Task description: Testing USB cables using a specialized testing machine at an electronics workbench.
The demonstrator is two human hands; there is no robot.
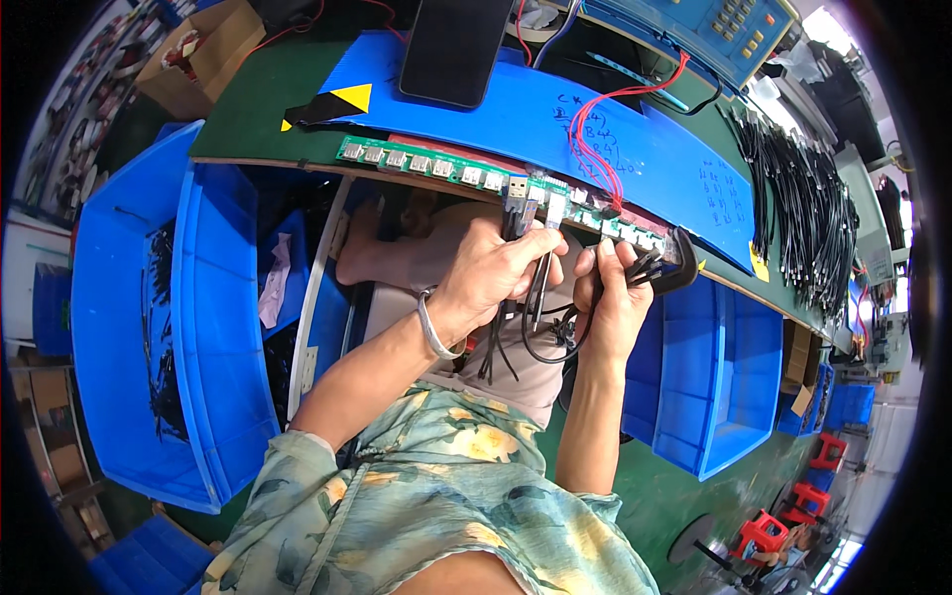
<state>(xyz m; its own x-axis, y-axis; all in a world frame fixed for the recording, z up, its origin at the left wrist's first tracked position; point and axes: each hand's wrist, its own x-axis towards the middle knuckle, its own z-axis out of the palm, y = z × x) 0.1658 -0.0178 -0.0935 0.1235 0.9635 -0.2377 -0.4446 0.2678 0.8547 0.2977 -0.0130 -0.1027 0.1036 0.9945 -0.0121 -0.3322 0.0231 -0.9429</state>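
Observation:
My left hand [488, 266] is closed round several black USB cables, whose metal plugs [518, 190] point up beside the board. The cable ends hang below that hand. One pale plug [556, 206] is up against the green connector board [436, 167], though I cannot tell whether it is seated. My right hand [617, 307] pinches black cables [647, 266] just under the board's right part, and a black loop droops between both hands. Along the table's front edge runs the board with its row of metal sockets. Red wires [595, 149] join its right part.
A blue sheet [516, 119] with handwriting covers the table behind the board, with a black phone [451, 50] on it. Beyond stands a blue tester [724, 35]. Many black cables [798, 213] lie at the right. Blue bins flank me, left [223, 327] and right [689, 377].

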